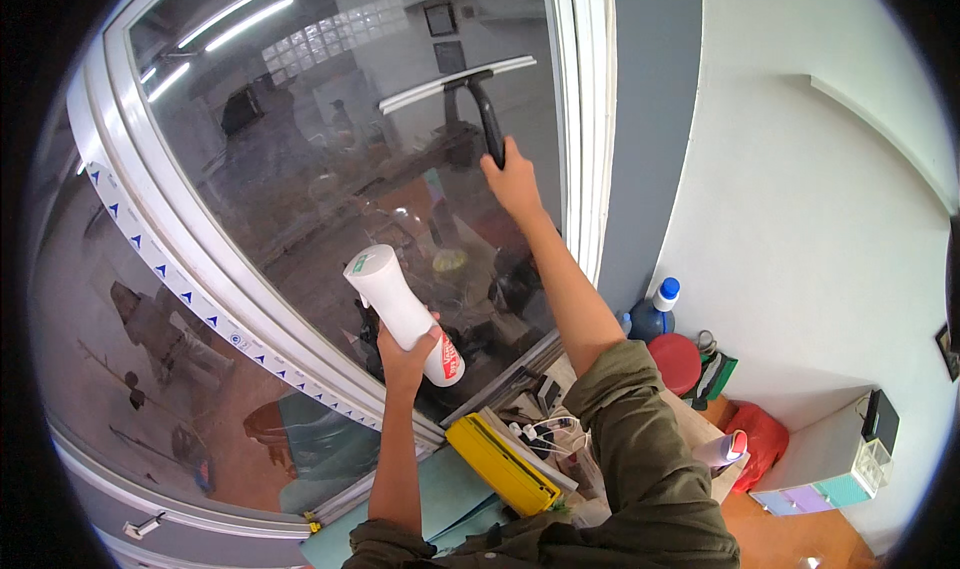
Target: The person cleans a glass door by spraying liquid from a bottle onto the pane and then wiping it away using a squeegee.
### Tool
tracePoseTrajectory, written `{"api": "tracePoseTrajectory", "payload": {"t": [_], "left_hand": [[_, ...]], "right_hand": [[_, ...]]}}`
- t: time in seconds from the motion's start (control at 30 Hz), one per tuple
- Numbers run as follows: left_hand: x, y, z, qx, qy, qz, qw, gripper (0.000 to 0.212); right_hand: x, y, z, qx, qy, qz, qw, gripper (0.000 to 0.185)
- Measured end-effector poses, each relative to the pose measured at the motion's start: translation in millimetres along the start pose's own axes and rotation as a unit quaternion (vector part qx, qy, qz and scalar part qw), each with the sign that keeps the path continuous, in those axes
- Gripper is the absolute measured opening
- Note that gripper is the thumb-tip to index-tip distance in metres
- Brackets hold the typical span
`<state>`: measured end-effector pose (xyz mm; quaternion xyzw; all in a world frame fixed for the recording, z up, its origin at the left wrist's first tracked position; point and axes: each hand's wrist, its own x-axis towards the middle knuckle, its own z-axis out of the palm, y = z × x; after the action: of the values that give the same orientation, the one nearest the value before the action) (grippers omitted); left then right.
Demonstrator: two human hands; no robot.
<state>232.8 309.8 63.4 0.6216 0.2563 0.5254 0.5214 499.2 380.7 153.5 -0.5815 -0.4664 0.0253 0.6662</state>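
My right hand grips the black handle of a window squeegee. The squeegee's long pale blade lies slantwise across the upper part of a dark, reflective window pane; whether it touches the glass along its whole length I cannot tell. Lower and to the left, my left hand is wrapped around a white spray bottle with red print near one end. The bottle is tilted in front of the pane, its wide white head towards the upper left.
White window frame borders the pane. Below lie a yellow case, tangled white cables and a cluttered wooden surface. Further right stand a blue-capped water bottle, a round red object, a red bag and a drawer unit.
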Motion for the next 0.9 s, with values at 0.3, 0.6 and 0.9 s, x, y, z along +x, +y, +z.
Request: {"api": "tracePoseTrajectory", "payload": {"t": [0.3,0.6,0.9], "left_hand": [[-7.8,-8.6,-13.3,0.030,0.013,-0.012,0.999,0.044],[-40.8,-29.6,-67.2,0.050,0.029,-0.069,0.996,0.043],[-86.8,-20.7,-55.5,0.023,-0.136,-0.209,0.968,0.058]], "right_hand": [[-178.5,184.6,20.0,-0.048,-0.050,0.033,0.997,0.058],[-298.4,184.8,14.5,-0.133,-0.174,0.212,0.953,0.055],[-312.7,27.4,26.9,0.100,-0.281,0.220,0.929,0.050]]}}
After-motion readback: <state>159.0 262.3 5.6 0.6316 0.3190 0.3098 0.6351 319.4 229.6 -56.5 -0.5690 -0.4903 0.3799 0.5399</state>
